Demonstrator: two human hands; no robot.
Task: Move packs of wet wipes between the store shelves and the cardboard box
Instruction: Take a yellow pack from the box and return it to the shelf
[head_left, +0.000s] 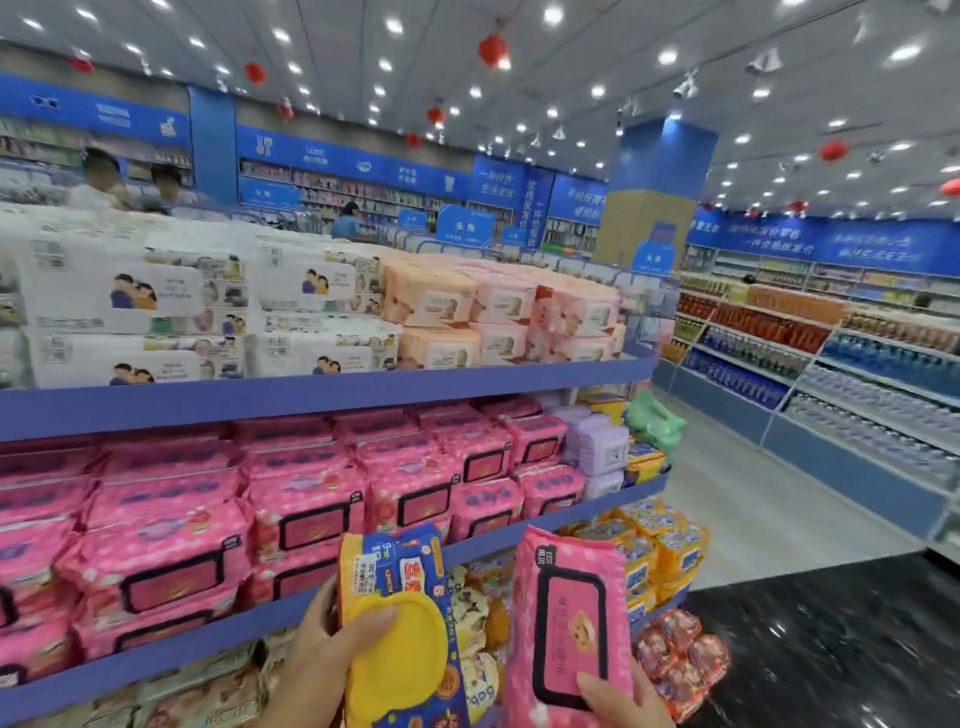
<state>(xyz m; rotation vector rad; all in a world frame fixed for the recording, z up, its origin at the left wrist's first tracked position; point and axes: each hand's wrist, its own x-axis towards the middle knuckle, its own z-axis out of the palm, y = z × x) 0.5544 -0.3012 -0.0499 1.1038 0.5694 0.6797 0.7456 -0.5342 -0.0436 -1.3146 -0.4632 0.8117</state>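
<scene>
Left hand (319, 657) grips round-lidded yellow pack (402, 587); right hand (626, 699), glossy pink pack (569, 618).

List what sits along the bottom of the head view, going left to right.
left hand → yellow-lidded pack → pink pack → right hand → red packs on the lowest shelf → dark floor

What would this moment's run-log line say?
left hand: holds yellow-lidded pack | right hand: holds pink pack
</scene>
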